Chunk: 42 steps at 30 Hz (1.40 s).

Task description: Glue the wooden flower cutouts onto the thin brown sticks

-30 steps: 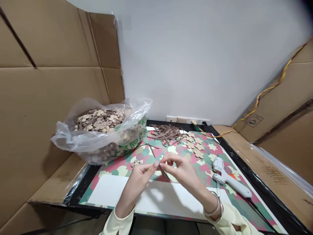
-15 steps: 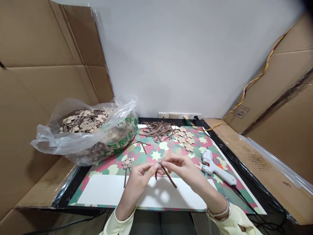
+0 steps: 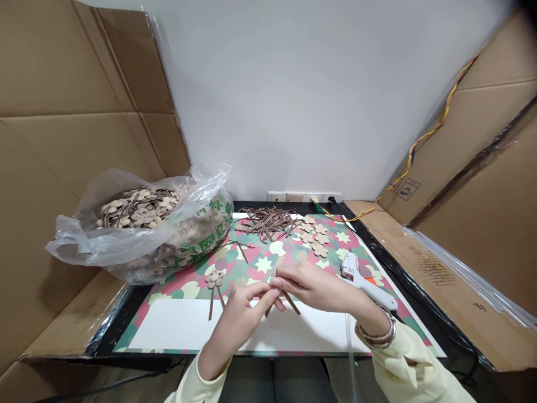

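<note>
Where brown cardboard panels [image 3: 42, 184] flank a pale grey wall [image 3: 293, 112], the black desk [image 3: 107, 337] carries a camouflage-patterned sheet [image 3: 241, 270]; above white rectangular paper [image 3: 176, 322], the left hand [image 3: 238, 313] and right hand [image 3: 312, 285] pinch narrow brown strips [image 3: 292, 304] between their fingers [image 3: 267, 302].

Pale yellow sleeves [image 3: 197, 383], silvery bracelets [image 3: 380, 338] behind the right hand [image 3: 314, 286].
By the near edge of the tabletop [image 3: 111, 337], the creased right sleeve [image 3: 419, 378] has an opening near its cuff; one bracelet looks beaded.

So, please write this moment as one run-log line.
left hand, right hand: fingertips together on brown strip | glue gun: unheld | flower with strips: lying left of both hands
</note>
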{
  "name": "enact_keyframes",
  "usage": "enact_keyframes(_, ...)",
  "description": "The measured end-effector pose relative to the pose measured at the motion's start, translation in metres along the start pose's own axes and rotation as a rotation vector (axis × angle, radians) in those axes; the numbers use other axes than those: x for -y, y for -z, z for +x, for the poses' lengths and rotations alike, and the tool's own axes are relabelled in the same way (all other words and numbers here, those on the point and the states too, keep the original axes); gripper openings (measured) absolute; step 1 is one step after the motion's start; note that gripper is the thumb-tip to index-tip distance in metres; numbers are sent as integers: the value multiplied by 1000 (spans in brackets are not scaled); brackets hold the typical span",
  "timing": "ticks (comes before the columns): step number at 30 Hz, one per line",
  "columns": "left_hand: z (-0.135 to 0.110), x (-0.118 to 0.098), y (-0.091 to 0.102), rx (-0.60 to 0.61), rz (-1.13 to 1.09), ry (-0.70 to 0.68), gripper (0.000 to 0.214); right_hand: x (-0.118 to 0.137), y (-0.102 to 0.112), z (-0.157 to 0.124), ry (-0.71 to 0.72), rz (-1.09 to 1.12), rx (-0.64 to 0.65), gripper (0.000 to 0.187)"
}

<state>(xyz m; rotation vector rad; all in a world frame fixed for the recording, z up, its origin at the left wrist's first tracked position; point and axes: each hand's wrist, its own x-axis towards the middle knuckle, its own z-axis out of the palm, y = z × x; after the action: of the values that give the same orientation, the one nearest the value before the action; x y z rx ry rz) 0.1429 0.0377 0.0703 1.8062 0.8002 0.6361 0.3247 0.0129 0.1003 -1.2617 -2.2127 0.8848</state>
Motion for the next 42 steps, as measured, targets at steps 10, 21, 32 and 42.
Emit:
enact_keyframes(10, 5, 8, -6, 127, -356, 113, 42, -6, -16, -6, 53, -104, -247, 24)
enact_keyframes(21, 8, 0, -8, 175, -391, 65, 36, -17, -31, -8, 142, -450, -363, 23)
enact_keyframes(32, 10, -1, -13, 121, -320, 69, 28, -10, -5, -9, -68, -168, -281, 31)
enact_keyframes(42, 9, 4, -14, 240, -304, 71, 27, -11, 6, -7, 34, -203, 26, 13)
